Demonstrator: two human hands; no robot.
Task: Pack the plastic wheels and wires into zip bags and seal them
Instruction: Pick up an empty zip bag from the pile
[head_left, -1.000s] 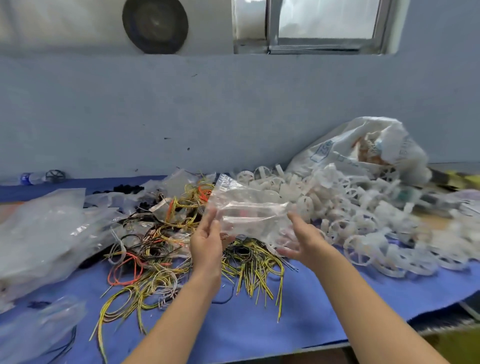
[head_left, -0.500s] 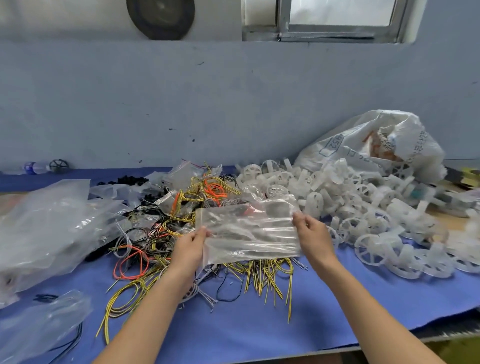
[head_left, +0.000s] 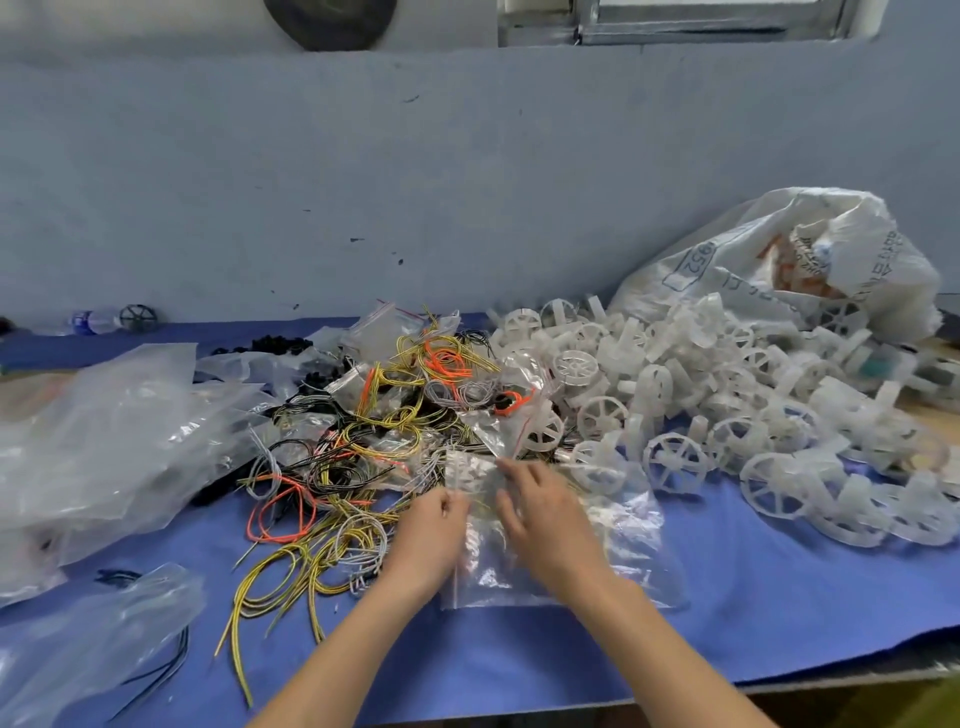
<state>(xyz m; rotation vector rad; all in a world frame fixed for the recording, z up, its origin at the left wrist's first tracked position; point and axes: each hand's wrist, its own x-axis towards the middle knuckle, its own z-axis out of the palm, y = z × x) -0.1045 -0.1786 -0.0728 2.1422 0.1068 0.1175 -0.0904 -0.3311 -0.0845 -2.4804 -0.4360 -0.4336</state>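
Fingers (head_left: 448, 506) of left hand (head_left: 431, 535) and right hand (head_left: 550, 519) pinch crinkly clear zip bag (head_left: 618, 561).

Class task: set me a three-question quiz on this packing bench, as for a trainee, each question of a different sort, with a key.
1. True or false: both the left hand and the right hand touch the clear plastic zip bag.
2. The heap of white plastic spoked wheels lies on which side of the tangled coloured wires? A left, B right, C beneath.
3. Fill in: the printed white woven sack lies behind the heap of ___.
Key: 1 true; 2 B; 3 wheels.
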